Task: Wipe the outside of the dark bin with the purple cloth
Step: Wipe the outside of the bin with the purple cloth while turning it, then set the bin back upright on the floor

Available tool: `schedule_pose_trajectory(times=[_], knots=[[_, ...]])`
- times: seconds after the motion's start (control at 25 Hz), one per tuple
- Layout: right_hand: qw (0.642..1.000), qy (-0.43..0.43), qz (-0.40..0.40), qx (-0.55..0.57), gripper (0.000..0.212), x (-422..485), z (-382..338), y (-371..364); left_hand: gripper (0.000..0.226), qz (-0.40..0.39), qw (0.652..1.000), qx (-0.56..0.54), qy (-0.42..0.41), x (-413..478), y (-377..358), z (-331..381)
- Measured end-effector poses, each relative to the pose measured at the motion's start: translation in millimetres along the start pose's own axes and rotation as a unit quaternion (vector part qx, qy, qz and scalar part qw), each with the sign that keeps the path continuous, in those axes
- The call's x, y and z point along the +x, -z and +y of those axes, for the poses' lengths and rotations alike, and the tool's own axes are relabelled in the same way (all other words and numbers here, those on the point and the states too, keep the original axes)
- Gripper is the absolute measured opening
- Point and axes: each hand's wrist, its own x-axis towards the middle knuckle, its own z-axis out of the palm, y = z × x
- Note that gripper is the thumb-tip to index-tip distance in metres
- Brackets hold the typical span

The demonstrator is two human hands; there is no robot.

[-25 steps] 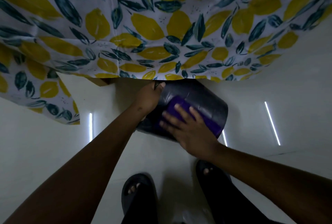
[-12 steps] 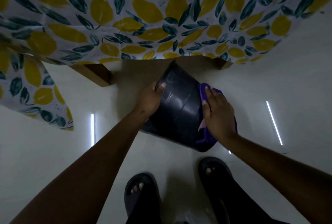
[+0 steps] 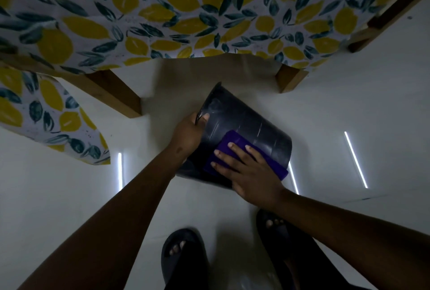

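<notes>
The dark bin (image 3: pixel 251 126) is tilted on its side above the pale floor, its rim pointing up and left. My left hand (image 3: pixel 188 133) grips the rim, thumb hooked over the edge. The purple cloth (image 3: pixel 229 146) lies flat on the bin's near side wall. My right hand (image 3: pixel 249 172) presses on the cloth with fingers spread, covering most of its lower part.
A table with a lemon-and-leaf patterned cloth (image 3: pixel 186 10) overhangs at the top; wooden legs stand at the left (image 3: pixel 116 92) and right (image 3: pixel 288 78). My two feet in dark sandals (image 3: pixel 181 257) are just below the bin. Light strips reflect on the glossy floor (image 3: pixel 395 126).
The bin has been turned in my left hand. My right hand slid the cloth from the bin's right side round to the near wall, further left and lower.
</notes>
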Motion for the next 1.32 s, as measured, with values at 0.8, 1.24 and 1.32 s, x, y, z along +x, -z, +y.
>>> schedule_pose_trajectory(times=[0.8,1.24,1.32], knots=[[0.614,-0.508,0.149,0.586,0.008,39.0,89.2,59.2,0.025,-0.004,0.925,0.265,-0.271,-92.2,33.2,13.3],[0.73,-0.411,0.281,0.467,0.01,37.2,77.2,123.6,0.014,-0.047,0.79,0.463,-0.399,-106.1,-14.8,-43.6],[0.818,-0.364,0.212,0.392,0.009,36.4,56.9,107.7,0.014,-0.065,0.799,0.462,-0.379,-108.7,-22.1,-52.2]])
